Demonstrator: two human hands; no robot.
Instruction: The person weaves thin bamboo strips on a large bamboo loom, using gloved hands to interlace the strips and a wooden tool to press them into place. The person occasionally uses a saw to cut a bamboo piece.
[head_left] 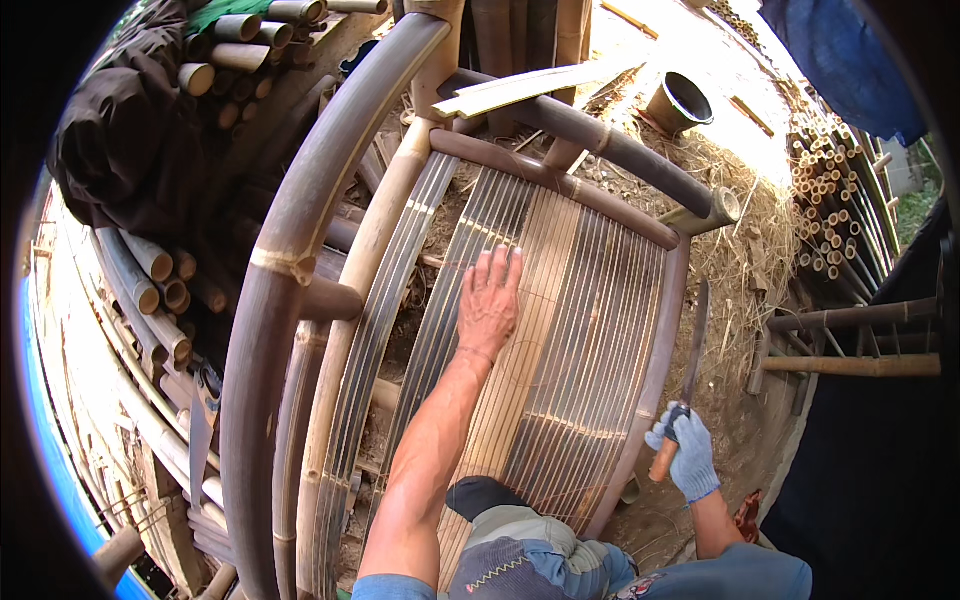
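Note:
My bare left hand (pixel 490 305) lies flat, fingers stretched out, on the bamboo slats (pixel 545 290) of a bench seat. The slats run lengthwise in dark and pale bands, with a gap on the left where the ground shows through. My right hand (pixel 690 455), in a pale blue knitted glove, grips a machete (pixel 697 345) beside the right rail. Its dark blade points away from me, and the wooden handle sticks out below the fist. A thick bamboo frame pole (pixel 300 225) curves along the bench's left side. My legs are over the near end of the seat.
Split pale bamboo strips (pixel 540 88) lie across the far rail (pixel 620 150). Beyond stands a dark bucket (pixel 680 103). A handsaw (pixel 203 425) and stacked bamboo poles (pixel 150 270) are at left, near dark cloth (pixel 125 130). More bamboo (pixel 830 200) is bundled at right.

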